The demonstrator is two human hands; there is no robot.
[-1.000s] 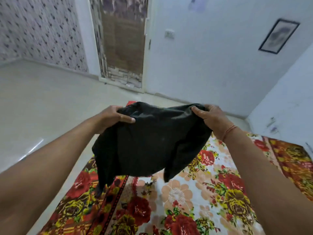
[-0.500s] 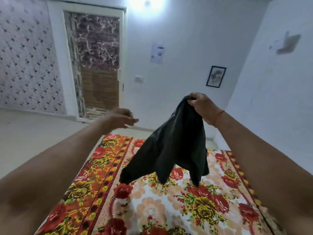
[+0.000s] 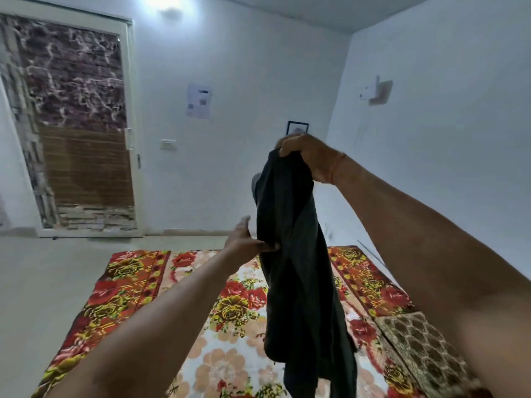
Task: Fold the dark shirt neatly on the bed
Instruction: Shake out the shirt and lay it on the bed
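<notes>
The dark shirt hangs in a long bunched drape in the air above the bed, which is covered by a floral sheet. My right hand is raised high and grips the shirt's top end. My left hand is lower, at the shirt's left edge, its thumb and fingers pinching the fabric about a third of the way down. The shirt's lower end dangles over the sheet near the bottom of the view.
A brown patterned cushion or cover lies on the bed's right side by the white wall. A door stands at the far left beyond bare floor. A small framed picture hangs behind my right hand.
My right hand has lifted the shirt higher, so it hangs longer and narrower. My left hand, which had let go half a second ago, has come back to pinch the shirt's left edge.
</notes>
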